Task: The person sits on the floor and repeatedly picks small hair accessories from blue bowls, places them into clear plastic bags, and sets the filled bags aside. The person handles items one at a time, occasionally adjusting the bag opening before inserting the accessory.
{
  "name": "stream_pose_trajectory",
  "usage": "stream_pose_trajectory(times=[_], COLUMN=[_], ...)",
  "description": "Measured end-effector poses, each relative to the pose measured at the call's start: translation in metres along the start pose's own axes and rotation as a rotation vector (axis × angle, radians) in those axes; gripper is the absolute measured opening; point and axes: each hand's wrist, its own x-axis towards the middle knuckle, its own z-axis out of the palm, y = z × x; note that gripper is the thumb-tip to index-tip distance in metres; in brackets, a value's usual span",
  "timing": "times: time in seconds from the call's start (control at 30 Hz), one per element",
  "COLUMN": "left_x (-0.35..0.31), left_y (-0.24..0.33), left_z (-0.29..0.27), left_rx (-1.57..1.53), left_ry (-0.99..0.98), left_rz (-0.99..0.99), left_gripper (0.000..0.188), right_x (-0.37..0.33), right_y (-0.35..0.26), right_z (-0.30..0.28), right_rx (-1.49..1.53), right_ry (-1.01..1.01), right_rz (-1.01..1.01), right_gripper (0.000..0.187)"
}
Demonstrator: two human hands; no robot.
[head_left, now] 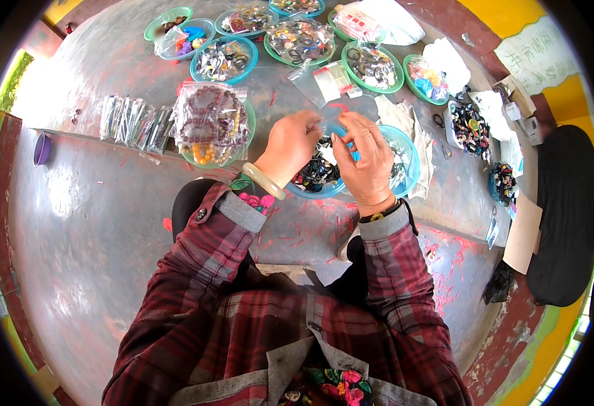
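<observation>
My left hand (289, 147), with a pale bangle at its wrist, is closed in a pinch. Facing it, my right hand (367, 157) also pinches, its fingers bent toward the left. A small clear plastic bag (329, 120) seems to stretch between the fingertips; its contents are too fine to make out. Under the hands sits a blue basin (318, 193) holding small dark pieces (317, 170). To its right, partly behind my right hand, another blue basin (415, 177) contains silvery, clear-wrapped pieces (398, 162).
Left of my hands, bagged dark bead strings (209, 118) lie on a green basin (250, 128), beside a row of clear packets (136, 122). Several basins of small goods stand farther back, including a blue one (252, 65). At right are a white tray (451, 128) and a cardboard flap (521, 233).
</observation>
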Motion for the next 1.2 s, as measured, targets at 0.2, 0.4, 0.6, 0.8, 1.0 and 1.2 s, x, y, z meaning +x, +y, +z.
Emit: stream_pose_trajectory(times=[0.2, 0.4, 0.6, 0.8, 1.0, 1.2], left_x=[-0.002, -0.004, 0.0, 0.005, 0.005, 0.005], left_y=[-0.006, 0.0, 0.0, 0.004, -0.004, 0.003], left_z=[0.001, 0.003, -0.007, -0.016, -0.008, -0.01], left_rx=[0.2, 0.28, 0.063, -0.811, -0.909, -0.895], left_ry=[0.076, 0.046, -0.118, -0.155, -0.139, -0.118], left_rz=[0.187, 0.267, 0.08, -0.44, -0.364, -0.37], left_gripper=[0.02, 0.018, 0.022, 0.019, 0.019, 0.023], right_x=[0.0, -0.006, -0.002, 0.006, 0.002, 0.007], right_y=[0.002, 0.02, 0.028, 0.026, 0.036, 0.025], right_z=[0.003, 0.006, -0.002, -0.013, -0.017, -0.017], right_rx=[-0.084, -0.078, 0.129, 0.598, 0.892, 0.822], right_ry=[-0.098, -0.11, -0.123, -0.1, -0.23, -0.3], right_rz=[0.176, 0.153, 0.478, 0.795, 0.836, 0.888], right_gripper=[0.028, 0.014, 0.008, 0.013, 0.022, 0.03])
